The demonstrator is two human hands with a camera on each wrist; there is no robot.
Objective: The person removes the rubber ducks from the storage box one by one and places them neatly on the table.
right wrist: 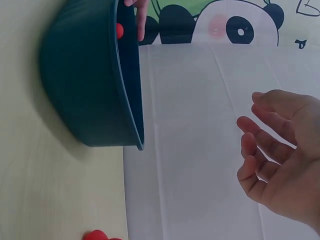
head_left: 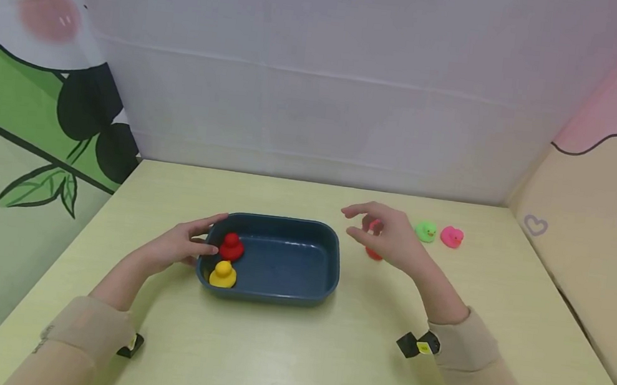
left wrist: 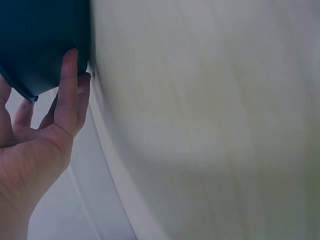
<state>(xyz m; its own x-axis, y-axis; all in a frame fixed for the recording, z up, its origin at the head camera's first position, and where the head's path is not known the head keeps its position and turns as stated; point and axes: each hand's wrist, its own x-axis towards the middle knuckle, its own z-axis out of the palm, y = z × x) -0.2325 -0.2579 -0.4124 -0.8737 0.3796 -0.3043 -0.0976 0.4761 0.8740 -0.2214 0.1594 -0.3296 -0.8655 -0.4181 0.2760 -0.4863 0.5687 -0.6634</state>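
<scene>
A dark blue rectangular basin (head_left: 275, 297) stands on the table, with a red rubber duck (head_left: 232, 248) and a yellow rubber duck (head_left: 223, 275) inside at its left end. My left hand (head_left: 181, 248) grips that end, thumb over the rim; in the left wrist view its fingers (left wrist: 67, 95) lie against the outer wall. My right hand (head_left: 385, 235) hovers right of the basin, fingers loosely bent and holding nothing, as the right wrist view confirms. Beneath it, a red object (head_left: 374, 254) is partly hidden by the hand; red shapes (right wrist: 97, 235) show at the right wrist view's bottom edge.
To the right of my right hand, a green rubber duck (head_left: 425, 231) and a pink rubber duck (head_left: 452, 237) sit on the pale table (head_left: 279, 365). A white cloth wall (head_left: 317, 105) rises behind the table's far edge, with printed panels on both sides.
</scene>
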